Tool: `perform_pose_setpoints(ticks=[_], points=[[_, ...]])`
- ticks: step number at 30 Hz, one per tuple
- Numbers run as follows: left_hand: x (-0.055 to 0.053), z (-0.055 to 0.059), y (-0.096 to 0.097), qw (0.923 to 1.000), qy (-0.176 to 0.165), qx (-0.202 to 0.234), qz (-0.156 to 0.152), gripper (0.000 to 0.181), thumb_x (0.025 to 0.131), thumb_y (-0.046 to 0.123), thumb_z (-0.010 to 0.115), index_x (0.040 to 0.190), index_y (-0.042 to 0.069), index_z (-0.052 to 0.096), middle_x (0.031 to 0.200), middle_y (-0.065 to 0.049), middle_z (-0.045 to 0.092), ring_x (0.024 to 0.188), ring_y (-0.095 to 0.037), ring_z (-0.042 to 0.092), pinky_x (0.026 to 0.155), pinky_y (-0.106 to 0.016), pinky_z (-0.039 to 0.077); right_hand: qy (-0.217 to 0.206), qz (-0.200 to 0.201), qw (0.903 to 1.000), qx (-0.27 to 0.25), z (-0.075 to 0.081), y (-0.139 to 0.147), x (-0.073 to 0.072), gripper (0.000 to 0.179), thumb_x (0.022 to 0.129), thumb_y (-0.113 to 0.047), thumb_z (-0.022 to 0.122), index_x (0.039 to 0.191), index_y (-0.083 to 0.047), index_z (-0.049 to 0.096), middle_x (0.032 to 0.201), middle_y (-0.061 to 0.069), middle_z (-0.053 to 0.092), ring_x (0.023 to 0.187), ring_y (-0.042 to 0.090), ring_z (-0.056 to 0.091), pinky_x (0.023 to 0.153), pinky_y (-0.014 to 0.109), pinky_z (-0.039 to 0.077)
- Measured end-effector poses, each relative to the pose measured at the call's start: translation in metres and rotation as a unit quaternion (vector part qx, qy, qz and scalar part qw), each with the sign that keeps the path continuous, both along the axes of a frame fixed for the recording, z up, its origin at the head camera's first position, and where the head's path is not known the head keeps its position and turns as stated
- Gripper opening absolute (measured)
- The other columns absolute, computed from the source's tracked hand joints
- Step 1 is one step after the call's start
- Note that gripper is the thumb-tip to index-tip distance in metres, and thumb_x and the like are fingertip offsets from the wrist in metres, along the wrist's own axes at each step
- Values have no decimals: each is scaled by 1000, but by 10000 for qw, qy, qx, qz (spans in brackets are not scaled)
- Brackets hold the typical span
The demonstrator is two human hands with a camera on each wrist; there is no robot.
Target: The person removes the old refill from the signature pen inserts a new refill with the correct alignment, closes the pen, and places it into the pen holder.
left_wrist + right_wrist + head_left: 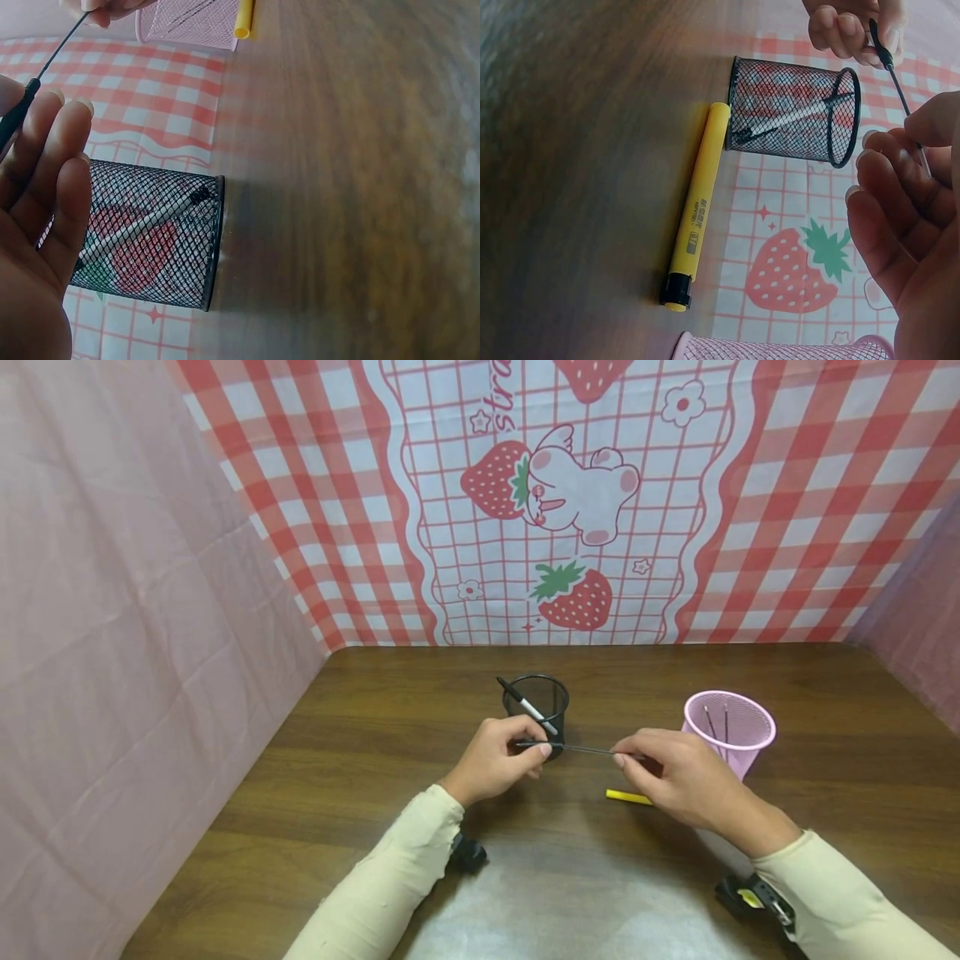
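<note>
Between both hands a small screwdriver with a black handle and thin metal shaft lies almost level above the table. My left hand pinches the handle between thumb and fingers. At the other end, my right hand pinches the shaft; the tip shows below its thumb in the right wrist view. Just behind the left hand stands a black mesh pen cup, holding a white marker with a black cap that leans left over the rim. A yellow pen with a black end lies below the right hand.
A pink mesh pen cup stands beyond the right hand, with thin dark rods inside. The brown wooden table meets a red checkered strawberry cloth at the back and a pink curtain at the left.
</note>
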State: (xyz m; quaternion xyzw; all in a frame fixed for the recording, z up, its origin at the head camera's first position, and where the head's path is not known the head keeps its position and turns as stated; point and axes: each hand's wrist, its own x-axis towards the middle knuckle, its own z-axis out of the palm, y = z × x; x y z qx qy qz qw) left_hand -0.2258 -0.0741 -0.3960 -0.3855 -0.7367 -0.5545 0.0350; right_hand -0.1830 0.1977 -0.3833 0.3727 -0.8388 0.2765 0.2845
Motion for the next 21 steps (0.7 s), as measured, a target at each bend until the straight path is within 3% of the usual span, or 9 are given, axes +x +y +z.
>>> perform_pose_setpoints(ticks=[6, 9, 13, 21], points=[[1, 2, 1, 10000, -66, -3, 1, 6, 92, -2, 65, 90, -8, 64, 69, -16, 66, 58, -30, 67, 55, -36, 60, 4, -27, 10000, 1, 0, 0, 0, 20, 77, -2, 78, 90, -18, 73, 83, -15, 66, 67, -1, 53, 57, 18, 45], [9, 13, 1, 10000, -59, -4, -35, 4, 91, -6, 63, 89, -10, 63, 69, -18, 65, 58, -33, 67, 56, -39, 60, 24, -26, 10000, 4, -1, 1, 0, 15, 80, -5, 77, 90, -17, 74, 82, -15, 66, 67, -1, 53, 57, 17, 43], [19, 27, 0, 9999, -98, 8, -40, 5, 91, -5, 63, 88, -9, 63, 69, -16, 65, 58, -29, 67, 57, -37, 60, 43, 2, 10000, -4, -1, 1, 0, 13, 82, -7, 77, 90, -16, 74, 81, -15, 65, 66, -2, 52, 56, 16, 43], [18, 26, 0, 9997, -230, -23, 33, 5, 91, -4, 64, 92, -9, 64, 72, -15, 66, 60, -31, 68, 58, -38, 61, 97, -5, 10000, 17, -1, -1, 0, 17, 80, -4, 76, 90, -17, 73, 81, -16, 64, 65, -2, 51, 56, 15, 42]])
